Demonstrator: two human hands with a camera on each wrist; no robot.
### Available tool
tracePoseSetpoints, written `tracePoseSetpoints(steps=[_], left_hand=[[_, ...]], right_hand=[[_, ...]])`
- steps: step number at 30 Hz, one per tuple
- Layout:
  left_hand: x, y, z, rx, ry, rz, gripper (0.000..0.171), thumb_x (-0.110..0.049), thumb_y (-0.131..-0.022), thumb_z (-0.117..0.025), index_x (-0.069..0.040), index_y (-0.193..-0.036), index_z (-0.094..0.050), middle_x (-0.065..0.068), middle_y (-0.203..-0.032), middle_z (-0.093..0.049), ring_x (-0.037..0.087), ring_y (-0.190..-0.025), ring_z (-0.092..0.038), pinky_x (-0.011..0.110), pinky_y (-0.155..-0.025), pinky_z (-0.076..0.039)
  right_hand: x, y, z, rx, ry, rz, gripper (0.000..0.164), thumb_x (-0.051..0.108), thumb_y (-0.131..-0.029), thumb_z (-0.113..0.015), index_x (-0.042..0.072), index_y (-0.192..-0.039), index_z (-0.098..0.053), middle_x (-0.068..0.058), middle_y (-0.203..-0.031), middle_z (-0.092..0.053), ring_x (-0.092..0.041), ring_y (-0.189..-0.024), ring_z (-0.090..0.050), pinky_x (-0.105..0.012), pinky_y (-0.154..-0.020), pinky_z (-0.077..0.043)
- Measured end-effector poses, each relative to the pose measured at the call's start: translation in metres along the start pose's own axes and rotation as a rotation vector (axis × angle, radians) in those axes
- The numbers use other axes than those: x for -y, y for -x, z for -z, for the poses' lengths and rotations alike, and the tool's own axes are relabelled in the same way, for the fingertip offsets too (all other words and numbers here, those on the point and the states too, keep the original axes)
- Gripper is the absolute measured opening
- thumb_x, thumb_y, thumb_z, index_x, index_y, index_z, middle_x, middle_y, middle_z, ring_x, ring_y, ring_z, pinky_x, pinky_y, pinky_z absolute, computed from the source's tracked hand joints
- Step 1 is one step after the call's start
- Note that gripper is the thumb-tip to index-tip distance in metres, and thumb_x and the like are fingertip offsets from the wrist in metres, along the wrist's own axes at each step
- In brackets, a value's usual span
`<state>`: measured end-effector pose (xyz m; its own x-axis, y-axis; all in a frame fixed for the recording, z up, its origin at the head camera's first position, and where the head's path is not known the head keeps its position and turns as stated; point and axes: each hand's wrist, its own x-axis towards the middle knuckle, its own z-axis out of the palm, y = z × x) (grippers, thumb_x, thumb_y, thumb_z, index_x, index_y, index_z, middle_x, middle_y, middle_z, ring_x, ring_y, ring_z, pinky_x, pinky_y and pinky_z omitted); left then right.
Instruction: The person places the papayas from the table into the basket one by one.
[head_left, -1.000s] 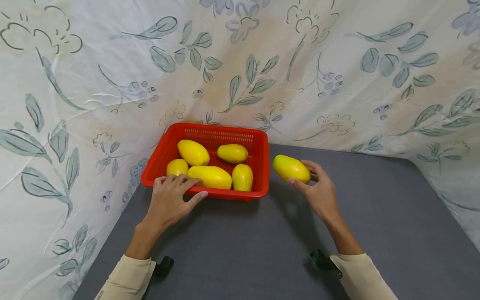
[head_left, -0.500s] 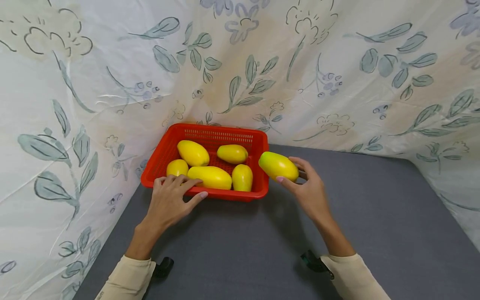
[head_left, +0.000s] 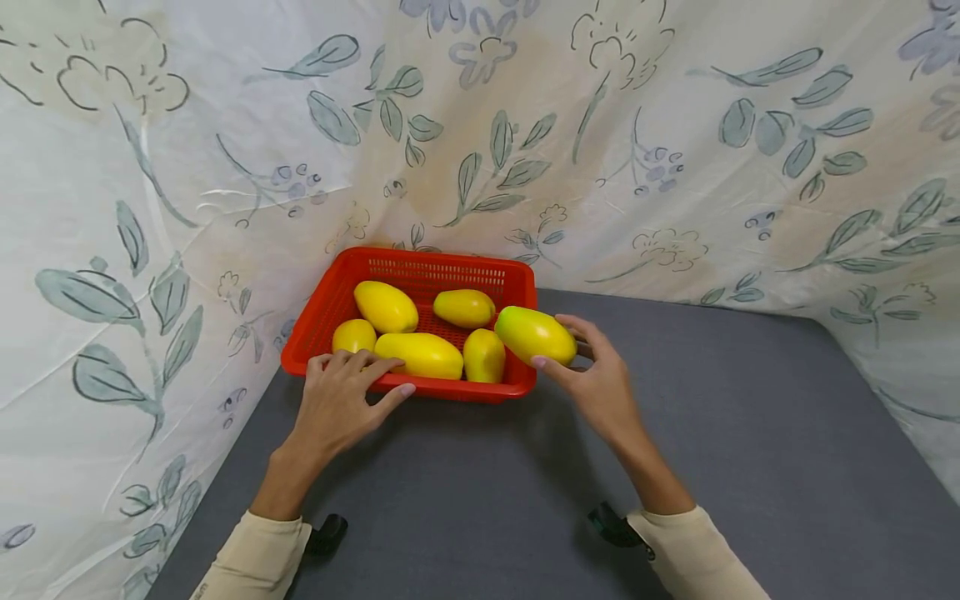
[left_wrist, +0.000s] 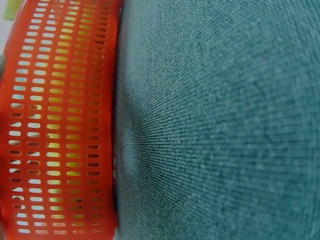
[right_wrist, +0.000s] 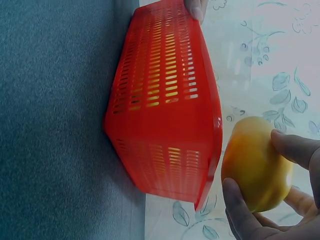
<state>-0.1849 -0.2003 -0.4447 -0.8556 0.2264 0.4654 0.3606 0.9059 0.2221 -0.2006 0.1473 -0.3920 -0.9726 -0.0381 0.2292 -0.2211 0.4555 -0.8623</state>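
In the head view my right hand [head_left: 592, 379] holds a yellow mango [head_left: 536, 336] with a greenish end, thumb on the near side and fingers behind. The mango overlaps the right rim of the red plastic basket [head_left: 408, 385]; the right wrist view shows this mango [right_wrist: 257, 162] just above rim level. My left hand [head_left: 337, 404] grips the basket's near rim, fingers bent over it and thumb along the front. Several yellow mangoes lie inside, including a long one [head_left: 420, 355] behind the left fingers and an upright one [head_left: 484, 356] at the right.
The basket stands on a dark grey cloth-covered table [head_left: 720, 417], against a floral curtain [head_left: 480, 167] that hangs behind and to the left. Black wrist cameras, such as the right one [head_left: 611, 525], stick out beside both cream sleeves.
My right hand has carried the mango leftward, from beside the basket to over its right rim. My left hand has stayed on the near rim, and the other mangoes have not moved.
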Motion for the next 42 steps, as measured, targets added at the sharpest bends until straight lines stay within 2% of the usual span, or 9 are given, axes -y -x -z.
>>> tracePoseSetpoints(steps=[13,17,21,25,34,42], left_hand=[[0.000,0.000,0.000,0.008,0.010,0.006,0.053,-0.059,-0.092,-0.070,-0.022,-0.130,-0.076,0.013,-0.124,-0.070,0.040,-0.114,-0.058,0.064,-0.104,-0.036],[0.000,0.000,0.000,0.007,0.012,0.005,0.053,-0.059,-0.092,-0.070,-0.022,-0.130,-0.076,0.014,-0.124,-0.070,0.040,-0.114,-0.058,0.064,-0.104,-0.036],[0.000,-0.001,0.000,0.005,0.012,0.001,0.052,-0.059,-0.092,-0.070,-0.023,-0.129,-0.076,0.013,-0.123,-0.070,0.040,-0.114,-0.058,0.064,-0.103,-0.036],[0.000,-0.001,0.000,0.004,0.014,-0.005,0.051,-0.058,-0.092,-0.070,-0.023,-0.129,-0.077,0.013,-0.123,-0.070,0.040,-0.113,-0.059,0.064,-0.102,-0.036],[0.000,0.000,-0.001,0.000,0.015,-0.005,0.052,-0.058,-0.092,-0.071,-0.023,-0.129,-0.077,0.013,-0.123,-0.070,0.040,-0.114,-0.059,0.064,-0.102,-0.037],[0.001,0.000,-0.001,0.009,0.011,-0.003,0.053,-0.059,-0.093,-0.070,-0.023,-0.132,-0.075,0.012,-0.124,-0.070,0.039,-0.113,-0.058,0.063,-0.101,-0.037]], right_hand=[[0.004,0.001,-0.007,0.049,-0.048,0.033,0.069,0.038,-0.093,-0.083,0.022,-0.153,-0.054,-0.003,-0.156,-0.051,-0.028,-0.134,-0.055,-0.052,-0.106,-0.055],[0.003,0.001,-0.008,0.037,-0.060,0.034,0.070,0.037,-0.092,-0.085,0.024,-0.153,-0.054,-0.005,-0.154,-0.053,-0.027,-0.136,-0.056,-0.053,-0.107,-0.054],[0.000,0.001,-0.007,0.009,-0.054,0.033,0.070,0.036,-0.091,-0.085,0.020,-0.153,-0.055,-0.010,-0.151,-0.056,-0.029,-0.136,-0.058,-0.056,-0.108,-0.052],[-0.004,0.002,-0.004,-0.006,-0.049,0.032,0.070,0.035,-0.092,-0.085,0.018,-0.153,-0.055,-0.013,-0.151,-0.057,-0.030,-0.136,-0.058,-0.059,-0.107,-0.052],[-0.013,0.005,0.004,-0.013,-0.041,0.014,0.067,0.034,-0.092,-0.085,0.019,-0.151,-0.057,-0.011,-0.151,-0.058,-0.028,-0.136,-0.057,-0.057,-0.107,-0.053],[-0.029,0.012,0.018,-0.001,0.013,0.021,0.065,0.038,-0.094,-0.082,0.017,-0.151,-0.057,-0.009,-0.150,-0.060,-0.026,-0.135,-0.058,-0.057,-0.107,-0.051]])
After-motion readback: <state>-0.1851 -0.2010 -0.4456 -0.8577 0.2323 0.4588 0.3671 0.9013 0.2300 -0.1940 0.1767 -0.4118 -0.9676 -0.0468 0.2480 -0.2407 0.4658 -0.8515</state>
